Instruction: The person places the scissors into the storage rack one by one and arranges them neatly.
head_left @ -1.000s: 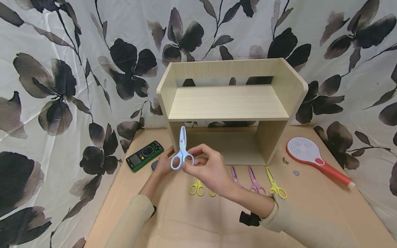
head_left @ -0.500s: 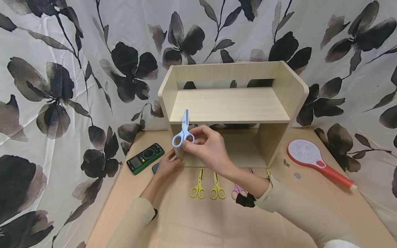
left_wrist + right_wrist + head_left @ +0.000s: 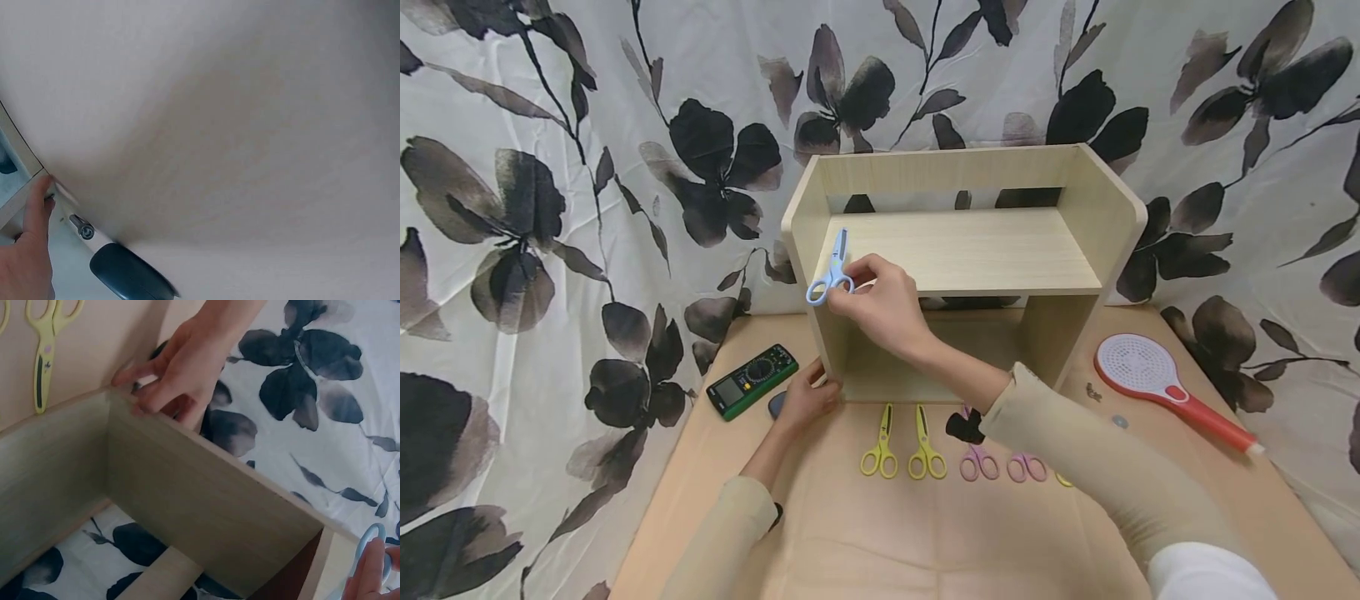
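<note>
My right hand (image 3: 883, 304) pinches a pair of light blue scissors (image 3: 835, 265) by the finger loops, blades pointing up, in front of the left end of the upper board. A pale wooden desktop shelf (image 3: 958, 250) stands upright on the table. My left hand (image 3: 808, 400) holds the lower front corner of its left side panel; in the right wrist view the left hand's fingers (image 3: 159, 394) bend over the panel edge. Several scissors lie in a row before the shelf: yellow scissors (image 3: 880, 443), pink scissors (image 3: 979, 460) and others partly behind my right arm.
A green multimeter (image 3: 751, 382) lies left of the shelf, beside a small dark object (image 3: 777, 405) partly behind my left hand. On the right are a red-and-white paddle-shaped brush (image 3: 1157, 379), a grey disc (image 3: 1120, 422) and small brown bits (image 3: 1092, 392). Floral fabric (image 3: 722, 167) hangs behind.
My right hand has raised the light blue scissors from before the lower compartment to upper board height. The left hand has shifted slightly onto the shelf's lower left corner.
</note>
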Motion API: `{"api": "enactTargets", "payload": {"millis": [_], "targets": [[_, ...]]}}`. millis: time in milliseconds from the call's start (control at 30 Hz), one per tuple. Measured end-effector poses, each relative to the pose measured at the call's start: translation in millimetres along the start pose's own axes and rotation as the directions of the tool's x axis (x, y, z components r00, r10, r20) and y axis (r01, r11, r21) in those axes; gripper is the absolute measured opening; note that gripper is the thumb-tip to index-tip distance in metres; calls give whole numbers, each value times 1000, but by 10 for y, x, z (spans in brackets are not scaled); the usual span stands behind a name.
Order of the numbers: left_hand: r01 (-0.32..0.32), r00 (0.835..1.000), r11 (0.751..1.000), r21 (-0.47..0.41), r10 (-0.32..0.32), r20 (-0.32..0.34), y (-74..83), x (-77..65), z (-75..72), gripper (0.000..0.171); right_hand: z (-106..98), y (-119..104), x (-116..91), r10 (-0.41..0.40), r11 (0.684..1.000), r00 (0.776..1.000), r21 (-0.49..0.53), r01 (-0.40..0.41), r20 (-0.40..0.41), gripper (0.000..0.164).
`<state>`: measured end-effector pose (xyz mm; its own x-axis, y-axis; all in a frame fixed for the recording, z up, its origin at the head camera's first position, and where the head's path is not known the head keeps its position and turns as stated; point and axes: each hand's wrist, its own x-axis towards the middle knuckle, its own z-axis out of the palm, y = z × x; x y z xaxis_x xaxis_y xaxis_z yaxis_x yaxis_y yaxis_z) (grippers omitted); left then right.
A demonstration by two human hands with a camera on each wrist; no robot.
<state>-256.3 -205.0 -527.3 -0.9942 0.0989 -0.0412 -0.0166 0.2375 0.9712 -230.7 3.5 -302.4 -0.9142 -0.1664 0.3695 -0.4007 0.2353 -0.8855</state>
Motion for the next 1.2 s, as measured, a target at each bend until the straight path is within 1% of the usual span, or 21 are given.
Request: {"api": "enactTargets", "payload": {"millis": [233, 467, 667, 867, 1067, 1200], "targets": [[-33, 999, 999, 28, 34, -5, -24, -2, 7, 64, 40, 10, 153, 10, 997, 1000, -82, -10, 0, 30], [-34, 999, 999, 22, 34, -8, -26, -15, 5, 64, 29, 33, 286, 29, 990, 999, -139, -25, 22, 30], [-33, 999, 999, 18, 33, -7, -47, -4, 10, 65, 20, 54, 372, 60, 985, 997, -165, -51, 54, 33], [-10, 1000, 1000, 0, 10, 0, -35, -8, 5, 69, -9, 26, 449, 85, 980, 992, -189, -66, 95, 32], [-8, 1000, 1000, 5, 8, -2, -27, -10, 9, 69, -42, -46, 520, 120, 963, 981, -259, -77, 151, 26], [-7, 1000, 1000, 7, 7, -2, -39, -2, 4, 69, -35, -107, 576, 140, 945, 975, -318, -80, 172, 10]]}}
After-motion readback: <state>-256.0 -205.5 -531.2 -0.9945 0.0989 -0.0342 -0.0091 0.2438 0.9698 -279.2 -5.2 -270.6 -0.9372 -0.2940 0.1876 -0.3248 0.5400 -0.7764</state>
